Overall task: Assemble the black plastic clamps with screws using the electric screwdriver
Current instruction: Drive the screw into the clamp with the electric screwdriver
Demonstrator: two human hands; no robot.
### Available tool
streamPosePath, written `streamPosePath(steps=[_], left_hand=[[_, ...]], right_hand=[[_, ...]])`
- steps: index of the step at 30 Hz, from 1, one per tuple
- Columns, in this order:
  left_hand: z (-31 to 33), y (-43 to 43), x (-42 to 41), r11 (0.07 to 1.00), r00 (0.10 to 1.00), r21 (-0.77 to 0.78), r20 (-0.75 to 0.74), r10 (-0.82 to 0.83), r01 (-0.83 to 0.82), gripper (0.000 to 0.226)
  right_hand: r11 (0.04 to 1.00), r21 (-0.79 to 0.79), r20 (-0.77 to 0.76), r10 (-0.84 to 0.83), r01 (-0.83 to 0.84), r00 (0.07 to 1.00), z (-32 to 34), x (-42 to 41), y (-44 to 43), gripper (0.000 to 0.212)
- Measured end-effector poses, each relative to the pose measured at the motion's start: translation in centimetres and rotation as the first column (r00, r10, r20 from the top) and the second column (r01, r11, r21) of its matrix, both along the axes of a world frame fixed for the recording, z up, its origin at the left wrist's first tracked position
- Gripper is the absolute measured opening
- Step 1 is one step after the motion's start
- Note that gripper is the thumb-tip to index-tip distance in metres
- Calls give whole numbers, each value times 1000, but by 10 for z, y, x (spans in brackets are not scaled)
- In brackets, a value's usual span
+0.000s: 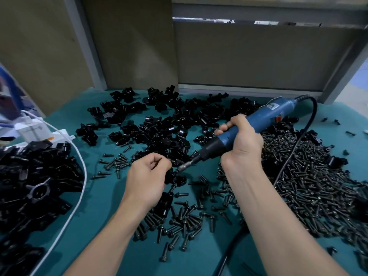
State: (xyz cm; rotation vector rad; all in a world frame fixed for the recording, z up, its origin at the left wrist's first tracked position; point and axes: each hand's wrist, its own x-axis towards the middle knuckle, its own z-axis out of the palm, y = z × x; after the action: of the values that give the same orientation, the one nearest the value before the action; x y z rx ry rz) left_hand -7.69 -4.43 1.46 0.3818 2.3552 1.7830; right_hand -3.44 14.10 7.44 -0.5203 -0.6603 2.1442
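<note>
Right hand (242, 140) grips screwdriver (264, 114), left hand (147, 176) holds clamp (177, 179) at bit.

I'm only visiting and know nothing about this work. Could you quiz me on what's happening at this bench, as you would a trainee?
1. True or false: the right hand grips the blue screwdriver.
2. Fill in: the biggest heap of loose screws lies on the person's ___ side.
3. Pick one: the screwdriver's bit points at A) the clamp that the left hand holds, B) the white cable, C) the heap of screws.

Key: 1 true; 2 right; 3 A.
</note>
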Motion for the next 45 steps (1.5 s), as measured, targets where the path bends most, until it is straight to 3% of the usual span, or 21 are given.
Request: streamPosePath(steps=[3, 12, 20, 35, 39, 45], left_hand=[[-2, -2, 0, 999, 999, -50, -41, 6, -8, 14], [-5, -4, 0, 999, 999, 17, -6, 37, -37, 14], [-5, -2, 0, 993, 996, 118, 90, 19, -30, 43], [-4, -2, 5, 997, 998, 53, 32, 46, -47, 33], [-2, -3, 5, 1000, 1000, 10, 12, 27, -27, 22], [8, -7, -1, 987, 980, 102, 142, -141, 128, 37]], right_hand=[[1000, 17, -10, 19, -19, 1000, -3, 0, -3, 28], [997, 70, -59, 46, -42, 997, 0, 2, -11, 24], [976, 208, -129, 93, -65, 987, 15, 4, -18, 24], [987, 145, -113, 78, -61, 991, 8, 3, -17, 25], [987, 147, -121, 83, -64, 989, 8, 3, -17, 25], [960, 147, -134, 259, -239, 956, 13, 12, -4, 25]])
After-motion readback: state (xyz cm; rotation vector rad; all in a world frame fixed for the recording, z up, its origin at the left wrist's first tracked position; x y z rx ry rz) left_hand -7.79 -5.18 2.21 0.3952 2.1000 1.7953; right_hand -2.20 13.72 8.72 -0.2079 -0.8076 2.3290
